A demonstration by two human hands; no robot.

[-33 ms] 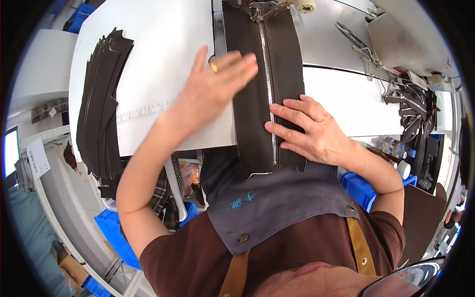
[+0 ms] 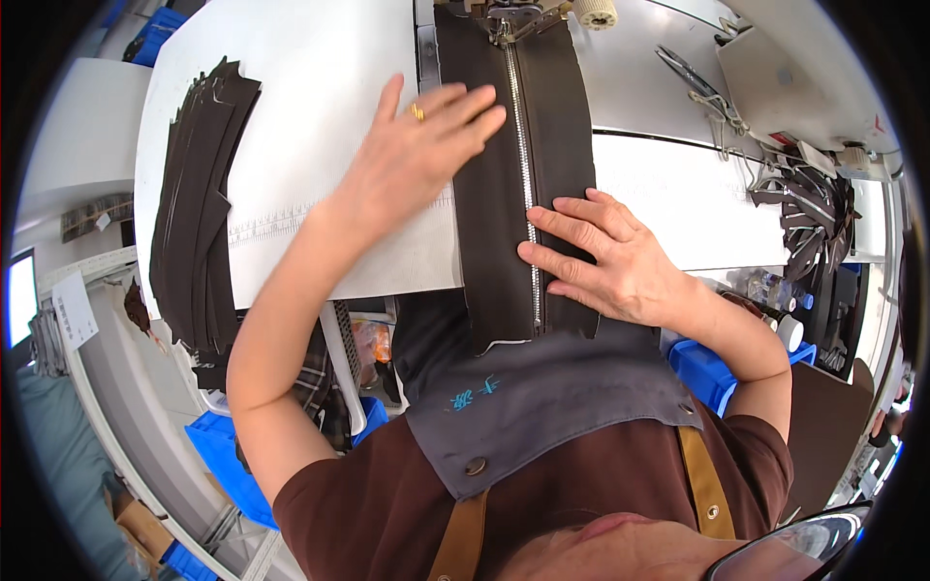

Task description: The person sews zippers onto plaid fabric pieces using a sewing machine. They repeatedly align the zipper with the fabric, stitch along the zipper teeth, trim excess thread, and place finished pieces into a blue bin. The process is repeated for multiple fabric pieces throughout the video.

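Observation:
A long dark brown panel (image 2: 484,213) lies lengthwise before me, its silver metal zipper (image 2: 523,160) running down the middle. The far end of the panel sits under the presser foot (image 2: 503,34) of a sewing machine. My left hand (image 2: 417,145), a gold ring on one finger, is open over the panel's left edge, fingers stretched toward the zipper; whether it touches cannot be made out. My right hand (image 2: 605,254) rests open and flat on the panel's right side, fingertips beside the zipper. The panel's near end hangs over the table edge toward my grey apron (image 2: 552,397).
Dark brown strips (image 2: 199,213) are stacked at the table's left. A printed ruler scale (image 2: 281,221) crosses the white tabletop (image 2: 320,116). Tweezers (image 2: 683,68) lie at the far right, and a bundle of zippered pieces (image 2: 814,213) hangs over the right edge. Blue bins (image 2: 228,460) stand below.
My left hand has shifted slightly up and left, its fingers less blurred and more clearly apart. The right hand and the panel look almost unchanged.

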